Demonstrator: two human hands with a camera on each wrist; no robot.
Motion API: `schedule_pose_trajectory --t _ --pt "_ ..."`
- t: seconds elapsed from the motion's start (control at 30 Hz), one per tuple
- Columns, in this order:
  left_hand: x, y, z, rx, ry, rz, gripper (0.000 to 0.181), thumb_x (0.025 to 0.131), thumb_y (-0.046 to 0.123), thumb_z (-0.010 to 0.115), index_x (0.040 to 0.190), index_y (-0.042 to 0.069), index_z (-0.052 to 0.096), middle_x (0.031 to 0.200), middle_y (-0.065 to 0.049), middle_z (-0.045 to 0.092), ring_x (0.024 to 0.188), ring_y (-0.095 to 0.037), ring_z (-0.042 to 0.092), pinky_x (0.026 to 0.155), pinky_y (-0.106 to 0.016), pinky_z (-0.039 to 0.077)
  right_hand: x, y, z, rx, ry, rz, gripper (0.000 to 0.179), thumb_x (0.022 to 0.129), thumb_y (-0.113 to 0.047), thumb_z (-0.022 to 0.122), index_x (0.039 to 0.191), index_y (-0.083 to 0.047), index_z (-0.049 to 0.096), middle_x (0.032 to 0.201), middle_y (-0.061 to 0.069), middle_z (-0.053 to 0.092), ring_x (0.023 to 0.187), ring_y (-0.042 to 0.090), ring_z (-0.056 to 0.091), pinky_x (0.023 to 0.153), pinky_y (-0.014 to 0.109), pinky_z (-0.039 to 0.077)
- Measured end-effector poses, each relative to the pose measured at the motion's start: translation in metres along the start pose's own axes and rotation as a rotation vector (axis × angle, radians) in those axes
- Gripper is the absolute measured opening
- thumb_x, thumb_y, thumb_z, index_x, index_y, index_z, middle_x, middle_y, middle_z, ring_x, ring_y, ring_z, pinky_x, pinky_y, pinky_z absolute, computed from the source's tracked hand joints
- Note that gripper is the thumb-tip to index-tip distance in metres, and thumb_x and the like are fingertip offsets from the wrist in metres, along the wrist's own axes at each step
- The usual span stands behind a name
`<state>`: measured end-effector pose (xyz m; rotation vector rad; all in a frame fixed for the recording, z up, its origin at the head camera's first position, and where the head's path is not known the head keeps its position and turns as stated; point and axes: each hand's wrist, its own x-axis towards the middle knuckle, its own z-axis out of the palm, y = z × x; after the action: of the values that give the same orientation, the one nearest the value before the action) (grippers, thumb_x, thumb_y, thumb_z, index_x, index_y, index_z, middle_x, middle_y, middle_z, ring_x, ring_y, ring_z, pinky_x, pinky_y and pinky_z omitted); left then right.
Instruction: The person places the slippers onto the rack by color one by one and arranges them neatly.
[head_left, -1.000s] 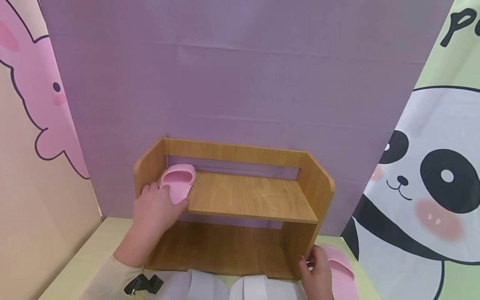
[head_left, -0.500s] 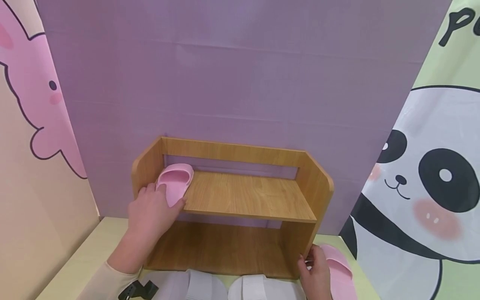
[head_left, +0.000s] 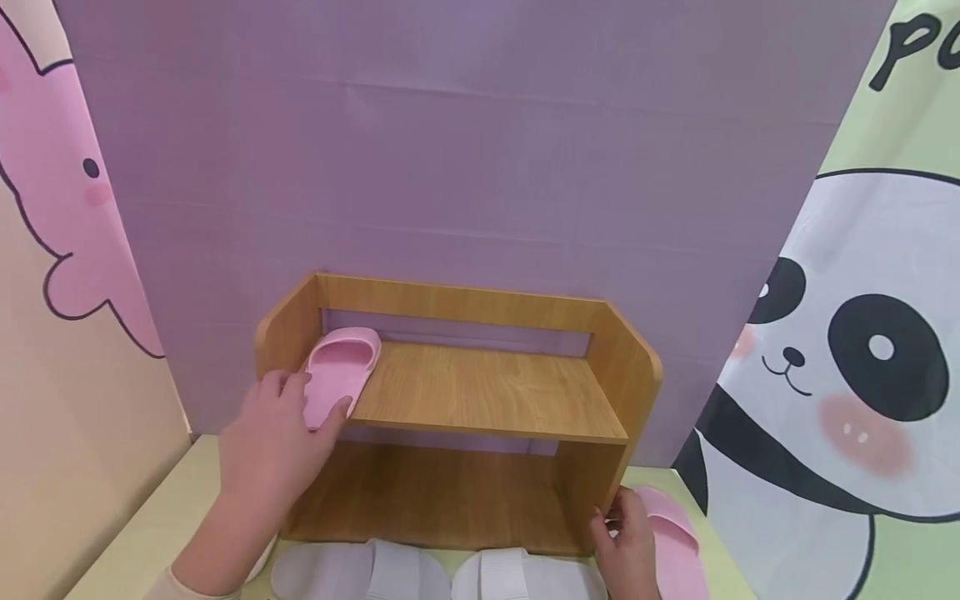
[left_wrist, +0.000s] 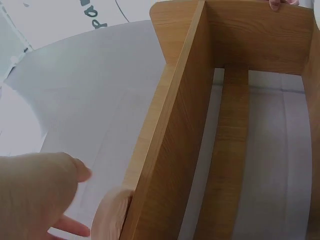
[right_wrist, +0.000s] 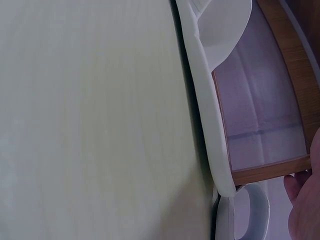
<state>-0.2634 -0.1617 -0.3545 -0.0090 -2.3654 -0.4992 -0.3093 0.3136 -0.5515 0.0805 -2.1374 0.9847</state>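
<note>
On the upper board of a wooden shelf (head_left: 487, 392), a pink slipper (head_left: 341, 371) lies at the left end, its strap toward the back. My left hand (head_left: 273, 442) is at the slipper's near end, thumb and fingers spread apart. In the left wrist view that hand (left_wrist: 42, 195) shows a gap between its fingertips and the slipper's edge (left_wrist: 111, 217). My right hand (head_left: 630, 542) pinches the front edge of the shelf's right side panel, low down. Its fingers (right_wrist: 295, 185) show at that panel in the right wrist view.
Two white slippers (head_left: 330, 571) lie on the pale table (head_left: 161, 508) before the shelf. A second pink slipper (head_left: 678, 550) lies right of the shelf, beside my right hand. Purple backdrop (head_left: 465, 183) stands behind; a panda-printed panel (head_left: 862, 350) closes the right side.
My left hand has drawn back toward me and left, uncovering more of the pink slipper, which stays on the upper board. My right hand keeps its place at the side panel.
</note>
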Motion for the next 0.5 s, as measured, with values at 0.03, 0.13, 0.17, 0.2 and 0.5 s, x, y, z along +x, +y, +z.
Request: schedule_pose_trajectory --t 0.03,0.13,0.17,0.2,0.5 --pt "-0.003 -0.002 -0.001 -0.009 0.021 0.003 0.065 0.1 0.053 0.072 0.135 -0.001 0.068 0.129 -0.024 0.063 0.118 -0.047 0.061 0.07 -0.071 0.057 0.0 0.0 0.0 -0.002 -0.002 -0.002 0.035 0.09 0.014 0.075 0.12 -0.003 0.065 0.1 0.005 0.066 0.084 0.01 0.063 0.072 0.027 0.057" --pt "-0.012 -0.01 -0.005 -0.047 0.089 0.009 0.047 0.099 0.042 0.074 0.126 0.003 0.072 0.121 -0.018 0.066 0.109 -0.043 0.066 0.061 -0.065 0.055 0.001 -0.001 -0.001 -0.008 -0.009 0.0 0.035 0.09 0.013 0.076 0.12 -0.003 0.064 0.1 0.005 0.066 0.085 0.01 0.063 0.072 0.029 0.058" --pt "-0.015 -0.013 -0.005 -0.058 0.112 0.015 0.042 0.099 0.038 0.073 0.123 0.004 0.073 0.118 -0.017 0.066 0.105 -0.042 0.067 0.058 -0.062 0.054 0.001 -0.001 -0.001 -0.01 -0.009 0.004 0.035 0.091 0.013 0.076 0.12 -0.003 0.064 0.1 0.004 0.066 0.085 0.01 0.063 0.072 0.029 0.058" --pt "-0.018 -0.017 -0.005 -0.068 0.133 0.018 0.036 0.098 0.034 0.073 0.118 0.005 0.074 0.114 -0.016 0.067 0.099 -0.041 0.068 0.055 -0.059 0.053 0.001 0.0 -0.001 -0.011 -0.009 0.007 0.035 0.091 0.012 0.076 0.12 -0.004 0.064 0.1 0.004 0.065 0.084 0.01 0.063 0.072 0.029 0.058" --pt "-0.04 -0.064 0.009 -0.18 0.178 -0.032 0.038 0.087 0.016 0.075 0.121 0.002 0.065 0.119 -0.015 0.061 0.099 -0.038 0.071 0.055 -0.051 0.048 0.001 0.005 0.003 0.01 0.014 -0.023 0.035 0.088 0.013 0.076 0.117 -0.004 0.064 0.096 0.002 0.064 0.082 0.009 0.063 0.071 0.024 0.056"
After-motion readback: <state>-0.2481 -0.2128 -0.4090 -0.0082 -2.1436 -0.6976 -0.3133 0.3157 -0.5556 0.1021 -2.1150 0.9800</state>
